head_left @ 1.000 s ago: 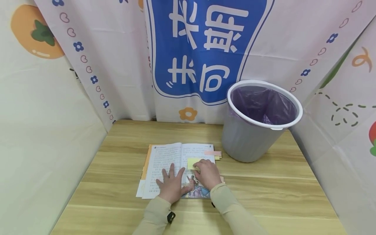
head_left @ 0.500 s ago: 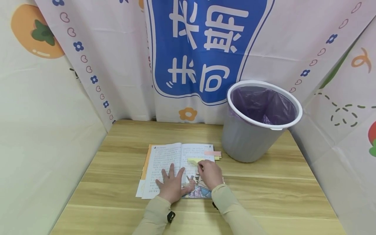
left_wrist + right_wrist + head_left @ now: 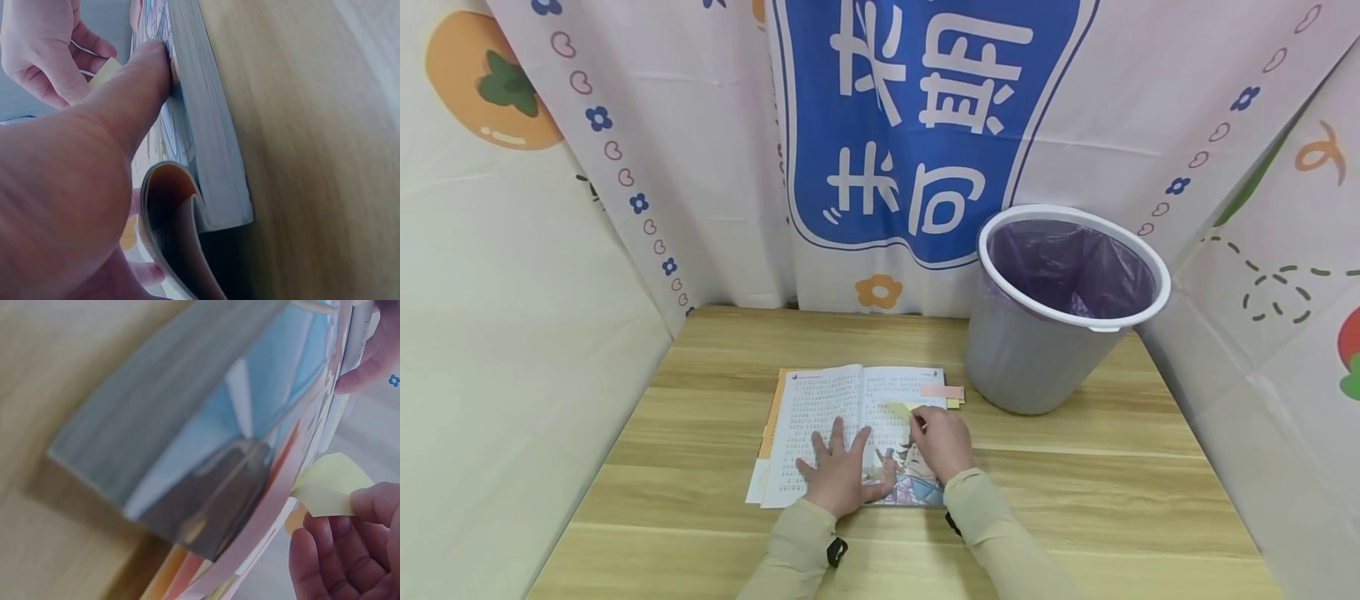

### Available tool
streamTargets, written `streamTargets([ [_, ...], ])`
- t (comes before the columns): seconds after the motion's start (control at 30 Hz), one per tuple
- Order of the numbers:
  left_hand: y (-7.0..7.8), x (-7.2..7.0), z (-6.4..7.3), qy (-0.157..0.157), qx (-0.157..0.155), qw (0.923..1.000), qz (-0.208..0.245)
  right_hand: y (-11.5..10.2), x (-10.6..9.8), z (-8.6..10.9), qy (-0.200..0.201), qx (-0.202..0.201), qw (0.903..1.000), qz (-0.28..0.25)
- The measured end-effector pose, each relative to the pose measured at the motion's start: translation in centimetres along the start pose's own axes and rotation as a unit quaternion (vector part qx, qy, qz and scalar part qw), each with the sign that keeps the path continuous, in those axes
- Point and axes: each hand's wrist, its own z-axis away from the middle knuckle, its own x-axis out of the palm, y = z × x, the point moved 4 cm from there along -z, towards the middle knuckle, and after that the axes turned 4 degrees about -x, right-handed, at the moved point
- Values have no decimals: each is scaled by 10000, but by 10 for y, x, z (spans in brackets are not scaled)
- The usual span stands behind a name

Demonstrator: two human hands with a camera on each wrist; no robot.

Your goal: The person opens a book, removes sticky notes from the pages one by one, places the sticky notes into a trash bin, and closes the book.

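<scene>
The yellow note (image 3: 901, 410) bends up from the right-hand page of the book (image 3: 820, 400), at about two o'clock from the book's middle; one edge seems to meet the paper. The right hand (image 3: 942, 442), at four o'clock from the note, pinches it between thumb and finger. If the adhesive grips hard, a quick tug could tear the note or lift the thin page with it; a slack pinch on so little paper could let it slip free. Between seven and eight o'clock from the note, the left hand (image 3: 842, 475) lies with fingers spread on the left-hand page and thumb on the right, grasping nothing. Should it ease, the bowed pages may rise at the fold, or the book slide on the bench (image 3: 700, 467). A pink tab (image 3: 942, 391), at two o'clock from the note, could be creased by a brushing knuckle. Farther out at two o'clock, the grey bin (image 3: 1022, 367) could be bumped by a wide arm swing.
</scene>
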Motion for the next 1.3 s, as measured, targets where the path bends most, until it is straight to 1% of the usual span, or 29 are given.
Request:
streamTargets([
  [0.27, 2, -3, 1, 37, 8, 10000, -13, 3, -2, -1, 17, 84, 9999, -82],
  [0.33, 3, -4, 1, 51, 0, 10000, -10, 4, -3, -1, -12, 158, 9998, -111],
  [0.5, 3, -6, 2, -70, -32, 10000, -10, 5, -7, -3, -150, 384, 9990, -189],
  [0.6, 3, -5, 2, -120, -52, 9999, -11, 6, -10, -4, -169, 432, 9987, -223],
  [0.73, 4, -5, 2, -134, -57, 9999, -37, 7, -14, -4, -79, 417, 9988, -245],
  [0.93, 4, -6, 2, -144, -80, 9999, -13, 10, -19, -3, 210, 316, 9990, -243],
  [1.2, 5, -5, 1, -225, -93, 9997, 20, 12, -31, -3, 391, 413, 9977, -360],
  [1.3, 4, -4, 1, -254, -98, 9996, 37, 12, -38, -3, 520, 296, 9977, -323],
])
